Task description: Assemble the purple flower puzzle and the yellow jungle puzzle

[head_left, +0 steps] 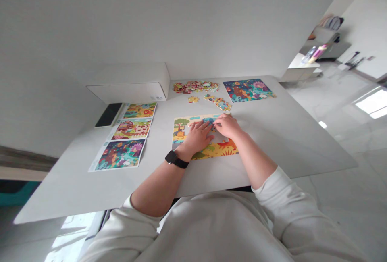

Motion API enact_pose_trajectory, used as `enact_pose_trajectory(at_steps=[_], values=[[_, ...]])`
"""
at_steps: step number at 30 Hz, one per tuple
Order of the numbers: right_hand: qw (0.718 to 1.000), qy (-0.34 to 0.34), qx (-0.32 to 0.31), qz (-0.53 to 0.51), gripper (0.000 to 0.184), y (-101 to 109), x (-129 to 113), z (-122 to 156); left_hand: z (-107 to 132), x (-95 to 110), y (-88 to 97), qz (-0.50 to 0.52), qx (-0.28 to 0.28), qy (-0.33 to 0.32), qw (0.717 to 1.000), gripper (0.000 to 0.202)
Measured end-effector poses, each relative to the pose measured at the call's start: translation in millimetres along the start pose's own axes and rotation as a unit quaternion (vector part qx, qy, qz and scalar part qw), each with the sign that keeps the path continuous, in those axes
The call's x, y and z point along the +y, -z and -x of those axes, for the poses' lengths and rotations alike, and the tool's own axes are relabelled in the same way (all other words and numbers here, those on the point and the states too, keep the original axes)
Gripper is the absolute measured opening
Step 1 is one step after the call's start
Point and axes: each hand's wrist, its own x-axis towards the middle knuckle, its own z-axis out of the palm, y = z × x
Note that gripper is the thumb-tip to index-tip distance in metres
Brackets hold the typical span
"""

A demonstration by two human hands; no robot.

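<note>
A partly assembled jigsaw puzzle with animals and a tree lies on the white table in front of me. My left hand rests flat on its middle, fingers spread, a black watch on the wrist. At the puzzle's upper part, my right hand has its fingertips pinched together on a blue puzzle piece, which they partly cover. Bare grey table shows inside the puzzle between the hands. Just beyond it are a single yellow loose piece and a short row of loose pieces.
A heap of puzzle pieces lies near the wall, beside a finished dark-coloured puzzle. On the left are three picture sheets, a black phone and a white box. The table's right edge borders a tiled floor.
</note>
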Motion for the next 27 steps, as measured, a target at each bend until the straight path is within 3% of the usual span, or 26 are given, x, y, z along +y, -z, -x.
enact_pose_trajectory(at_steps=[7,15,18,21,25,27], values=[[1.0,0.002,-0.006,0.007,0.024,4,0,0,-4,-1,-2.2,0.01,0.021,-0.021,1.0,0.052],[1.0,-0.003,-0.018,-0.011,0.021,9,2,0,5,6,4.6,-0.01,0.073,0.001,0.997,0.042],[0.999,0.0,-0.007,-0.032,0.018,7,5,-3,9,5,12.2,-0.019,0.093,0.019,0.995,0.049],[0.995,-0.004,0.04,-0.094,0.02,7,12,-8,10,9,26.2,-0.031,0.093,0.066,0.993,0.056],[0.969,-0.046,0.164,-0.18,0.025,12,27,-14,9,21,46.8,-0.035,0.064,0.125,0.989,0.051],[0.956,-0.061,0.198,-0.209,0.026,16,34,-17,8,29,53.8,-0.023,0.042,0.152,0.987,0.046]])
